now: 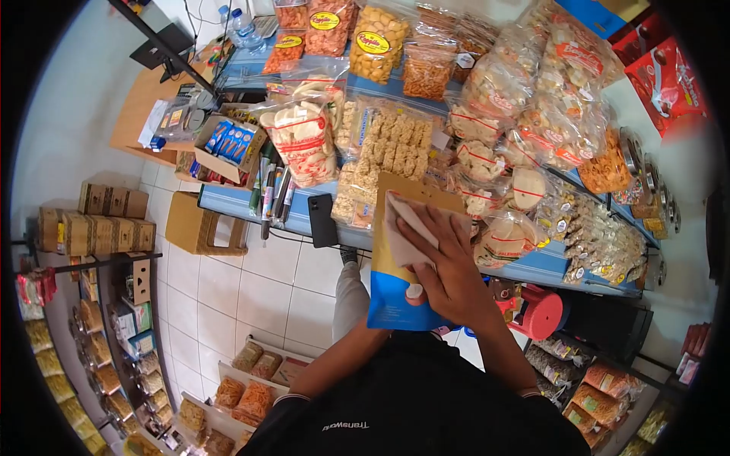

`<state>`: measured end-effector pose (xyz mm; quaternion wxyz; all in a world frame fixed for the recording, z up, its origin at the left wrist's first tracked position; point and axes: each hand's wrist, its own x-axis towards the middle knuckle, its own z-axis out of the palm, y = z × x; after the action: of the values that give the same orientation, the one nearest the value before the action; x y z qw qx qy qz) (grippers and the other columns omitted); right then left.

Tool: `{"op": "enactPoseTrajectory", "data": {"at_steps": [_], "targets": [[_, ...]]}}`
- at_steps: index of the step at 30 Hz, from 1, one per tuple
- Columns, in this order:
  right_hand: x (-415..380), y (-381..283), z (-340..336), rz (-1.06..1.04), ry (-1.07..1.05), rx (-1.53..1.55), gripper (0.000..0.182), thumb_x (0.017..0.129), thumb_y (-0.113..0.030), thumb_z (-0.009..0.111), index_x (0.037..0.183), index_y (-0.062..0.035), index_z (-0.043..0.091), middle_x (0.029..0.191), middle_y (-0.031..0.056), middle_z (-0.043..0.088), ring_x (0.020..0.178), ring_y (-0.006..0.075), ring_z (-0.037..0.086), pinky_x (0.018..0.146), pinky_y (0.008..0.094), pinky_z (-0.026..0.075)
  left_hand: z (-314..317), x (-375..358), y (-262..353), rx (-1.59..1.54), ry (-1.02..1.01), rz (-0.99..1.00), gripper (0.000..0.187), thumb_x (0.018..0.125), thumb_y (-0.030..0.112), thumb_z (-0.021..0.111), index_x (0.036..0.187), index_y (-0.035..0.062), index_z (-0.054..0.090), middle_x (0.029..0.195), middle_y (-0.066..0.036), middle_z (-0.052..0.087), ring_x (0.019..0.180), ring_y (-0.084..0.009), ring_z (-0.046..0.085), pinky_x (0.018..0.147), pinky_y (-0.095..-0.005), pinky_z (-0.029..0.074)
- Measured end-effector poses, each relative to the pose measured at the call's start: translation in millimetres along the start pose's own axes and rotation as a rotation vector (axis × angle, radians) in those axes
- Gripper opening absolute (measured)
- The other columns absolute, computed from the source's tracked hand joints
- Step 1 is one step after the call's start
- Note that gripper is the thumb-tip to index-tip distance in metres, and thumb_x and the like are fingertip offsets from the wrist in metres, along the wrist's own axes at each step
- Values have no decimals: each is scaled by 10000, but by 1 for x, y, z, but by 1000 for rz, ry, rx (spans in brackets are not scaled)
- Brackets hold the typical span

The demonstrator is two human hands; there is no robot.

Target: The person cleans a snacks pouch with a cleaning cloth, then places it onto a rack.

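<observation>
A brown, yellow and blue flat pouch is held up in front of my body, beside the table's near edge. My right hand lies over a pale folded cloth and presses it against the upper face of the pouch. My left forearm reaches up to the pouch's lower edge. The left hand itself is hidden behind the pouch, which it holds from below. Just beyond the pouch are clear packs of puffed-grain snacks, and a black phone lies at the table edge to the left.
Bagged crackers crowd the blue table. Markers and an open box of blue sachets sit at its left. Snack shelves stand at lower left and right. A pink stool stands under the table; cartons are stacked at left.
</observation>
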<state>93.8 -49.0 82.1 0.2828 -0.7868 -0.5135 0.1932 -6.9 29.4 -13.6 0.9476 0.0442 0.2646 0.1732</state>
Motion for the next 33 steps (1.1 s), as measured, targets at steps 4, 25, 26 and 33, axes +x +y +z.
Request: {"op": "enactPoseTrajectory", "data": {"at_steps": [4,25,26,33], "targets": [[-11,-11,3,-79,-114,-82,629,1042,-263,552,1661,-197,465,1777,103,313,1640,401,252,1327,621,114,4,-2,1,-29,103,-29,740,1167,539,299,1737,114,93,1782,-123,170,1629,-276,219,1335,-488,231],[-30,-11,-11,-108,45,-122,656,994,-291,552,1639,-182,503,1761,137,345,1651,399,239,1326,630,96,-25,0,3,-4,-322,-135,658,1178,487,310,1695,107,166,1698,-125,256,1558,-272,298,1282,-469,297],[-28,-7,-13,-89,52,-133,653,995,-282,557,1637,-177,505,1759,137,350,1650,397,242,1327,625,100,-26,-1,5,-10,-321,-131,653,1178,485,311,1692,106,172,1692,-125,263,1553,-272,305,1278,-468,302],[-37,27,-19,57,131,-161,606,1000,-215,580,1602,-151,548,1740,119,388,1644,385,260,1331,602,106,-28,-1,15,-18,-337,-118,622,1179,466,318,1671,101,212,1651,-129,312,1515,-273,351,1252,-463,339]]}}
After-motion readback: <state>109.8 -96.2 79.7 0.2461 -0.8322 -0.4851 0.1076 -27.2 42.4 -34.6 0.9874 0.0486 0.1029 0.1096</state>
